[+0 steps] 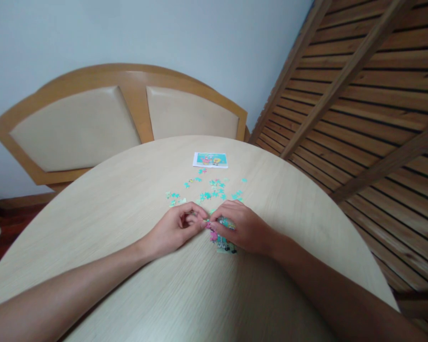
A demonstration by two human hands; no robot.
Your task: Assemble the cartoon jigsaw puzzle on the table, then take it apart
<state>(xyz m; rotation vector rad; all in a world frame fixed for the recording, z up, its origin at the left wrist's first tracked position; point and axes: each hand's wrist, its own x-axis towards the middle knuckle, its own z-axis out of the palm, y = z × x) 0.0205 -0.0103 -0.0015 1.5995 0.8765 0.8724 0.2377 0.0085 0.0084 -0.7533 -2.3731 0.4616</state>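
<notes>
A partly joined jigsaw puzzle [221, 244], with pink, teal and dark patches, lies on the table in front of me. My right hand [240, 225] is over its upper part and hides much of it, thumb and fingers pinched at the puzzle's left edge. From the left, my left hand [181, 227] meets it there, its thumb and forefinger closed on a small puzzle piece [206, 221] with pink and yellow on it. The fingertips of both hands nearly touch. Loose teal puzzle pieces [207, 195] are scattered just beyond my hands.
A picture card [212, 160] with cartoon figures lies past the loose pieces. The round wooden table [128, 190] reaches toward a padded bench back [135, 76] against the wall. Slatted wooden panelling [360, 104] slopes along the right side.
</notes>
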